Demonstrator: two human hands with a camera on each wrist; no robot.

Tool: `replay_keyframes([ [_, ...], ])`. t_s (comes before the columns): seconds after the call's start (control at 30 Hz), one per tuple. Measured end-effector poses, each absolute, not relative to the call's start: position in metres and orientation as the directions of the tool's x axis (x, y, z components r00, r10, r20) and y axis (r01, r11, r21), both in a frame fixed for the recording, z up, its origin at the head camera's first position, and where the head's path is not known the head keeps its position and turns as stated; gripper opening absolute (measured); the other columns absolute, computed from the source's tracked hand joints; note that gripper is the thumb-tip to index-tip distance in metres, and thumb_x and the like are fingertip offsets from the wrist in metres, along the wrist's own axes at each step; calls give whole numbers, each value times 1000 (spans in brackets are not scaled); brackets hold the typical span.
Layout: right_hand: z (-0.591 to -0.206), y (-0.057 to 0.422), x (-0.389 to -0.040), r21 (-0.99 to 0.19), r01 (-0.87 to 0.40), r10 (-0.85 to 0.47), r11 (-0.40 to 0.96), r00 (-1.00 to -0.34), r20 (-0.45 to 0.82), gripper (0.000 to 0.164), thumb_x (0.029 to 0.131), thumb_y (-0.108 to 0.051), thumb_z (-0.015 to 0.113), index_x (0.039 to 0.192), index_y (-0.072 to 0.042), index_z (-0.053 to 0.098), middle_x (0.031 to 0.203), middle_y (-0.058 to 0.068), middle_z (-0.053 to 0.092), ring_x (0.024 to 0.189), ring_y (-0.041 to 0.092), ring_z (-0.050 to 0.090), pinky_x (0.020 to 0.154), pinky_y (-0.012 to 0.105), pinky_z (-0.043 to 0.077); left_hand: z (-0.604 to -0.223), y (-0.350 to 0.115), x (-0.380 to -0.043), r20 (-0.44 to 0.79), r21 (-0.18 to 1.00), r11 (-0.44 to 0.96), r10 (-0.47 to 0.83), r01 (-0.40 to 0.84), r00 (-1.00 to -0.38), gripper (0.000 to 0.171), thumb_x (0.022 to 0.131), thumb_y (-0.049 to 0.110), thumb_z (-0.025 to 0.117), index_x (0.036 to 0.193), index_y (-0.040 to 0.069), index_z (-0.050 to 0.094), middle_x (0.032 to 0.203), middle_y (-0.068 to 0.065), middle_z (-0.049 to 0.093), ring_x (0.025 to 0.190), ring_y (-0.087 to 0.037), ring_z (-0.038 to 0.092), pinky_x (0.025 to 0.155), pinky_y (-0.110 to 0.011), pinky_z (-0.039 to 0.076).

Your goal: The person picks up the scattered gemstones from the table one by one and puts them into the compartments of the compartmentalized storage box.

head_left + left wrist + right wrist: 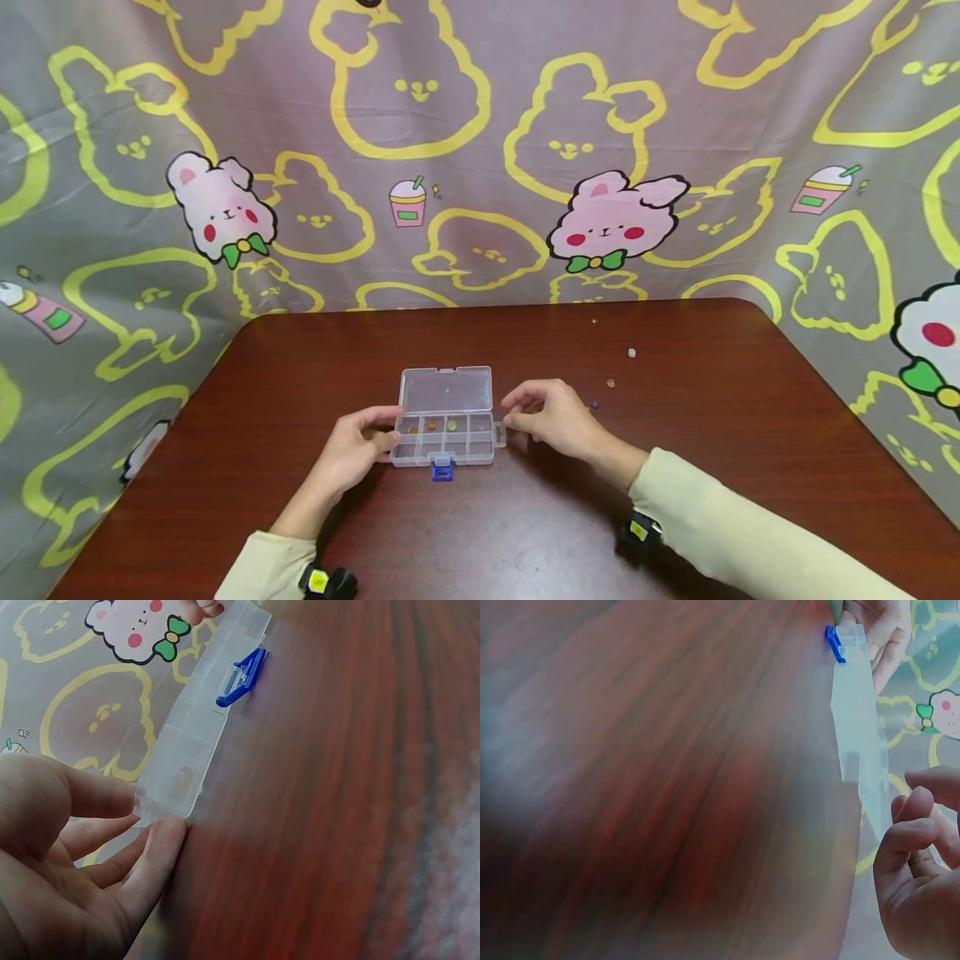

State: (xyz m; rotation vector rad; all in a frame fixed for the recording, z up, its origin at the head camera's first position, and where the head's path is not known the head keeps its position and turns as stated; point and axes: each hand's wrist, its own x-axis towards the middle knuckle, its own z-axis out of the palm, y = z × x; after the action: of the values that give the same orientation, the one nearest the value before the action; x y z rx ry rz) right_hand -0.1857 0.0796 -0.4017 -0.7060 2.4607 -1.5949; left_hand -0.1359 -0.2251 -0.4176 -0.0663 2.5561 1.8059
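A clear plastic compartment box (442, 450) with a blue latch (442, 471) stands on the table, its lid (446, 390) folded back. My left hand (352, 450) grips the box's left end between thumb and fingers, as the left wrist view shows from close by. Several small stones (452, 425) lie in the back row of compartments. Beside the box's right end hovers my right hand (555, 417), its fingers loosely bent. In the right wrist view, nothing shows between the right hand's fingertips (919, 802).
On the brown table (315, 350), a whitish stone (632, 353), a tan stone (611, 383) and a dark blue stone (596, 404) lie scattered right of the box. A tiny piece (594, 321) sits near the back edge. A patterned curtain (480, 183) hangs behind.
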Motion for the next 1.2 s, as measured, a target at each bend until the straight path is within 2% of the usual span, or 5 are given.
replay_keyframes([
  [0.27, -406, 101, -180, -899, -289, -444, 330, -888, 122, 20, 83, -1, 78, 102, 3, 71, 81, 6, 68, 61, 24, 59, 49, 27, 50, -417, -226, -136, -36, 942, 332, -25, -42, -999, 36, 90, -7, 63, 127, -5, 64, 121, -24, 65, 90, -27, 69, 71, -37, 61],
  [0.53, -409, 125, -176, -876, -295, -425, 381, -898, 117, 19, 84, -2, 77, 102, 0, 72, 83, 4, 66, 56, 17, 55, 48, 28, 50, -416, -225, -135, -41, 942, 332, -28, -49, -999, 36, 90, -6, 64, 126, -5, 65, 120, -24, 65, 89, -26, 69, 71, -37, 61],
  [1.2, -414, 177, -178, -857, -258, -356, 446, -930, 95, 18, 84, -4, 79, 100, -2, 73, 81, 5, 65, 55, 15, 55, 49, 27, 49, -418, -224, -136, -49, 946, 319, -33, -57, -998, 36, 90, -7, 64, 126, -5, 65, 119, -24, 65, 89, -26, 69, 71, -37, 61],
])
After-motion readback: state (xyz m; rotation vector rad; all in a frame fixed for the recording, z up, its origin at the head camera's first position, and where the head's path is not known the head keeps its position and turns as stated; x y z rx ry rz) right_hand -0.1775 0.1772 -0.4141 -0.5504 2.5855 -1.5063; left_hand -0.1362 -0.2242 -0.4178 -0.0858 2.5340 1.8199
